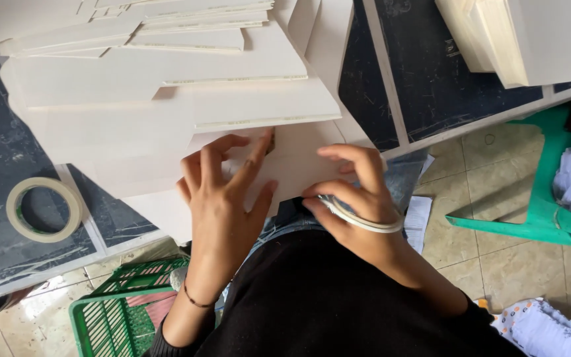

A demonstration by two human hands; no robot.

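Across the top, a dark table (431, 73) spread with overlapping stacks of white card (166, 86). To the right on the tiled floor, a green plastic chair (543, 218); below left, a green basket (120, 311). At the table's near edge, one white card piece (299, 165), partly over the lap, under both hands. On the table well to the left, a loose roll of tape (43, 209).

Left hand (223, 198): flat and unclenched, fingers spread, pressing the card piece down. Right hand (358, 192): fingers curled, pinching the card piece's right edge, with a thin tape ring (365, 223) looped over the hand near the wrist.

Seemingly a folding or flattening of the card piece, held steady against the table edge. Calls for firm pressure from the left palm, a clean line along the fold, and a free fingertip on the right for the tape ring's end; not clear whether a strip is already pulled.
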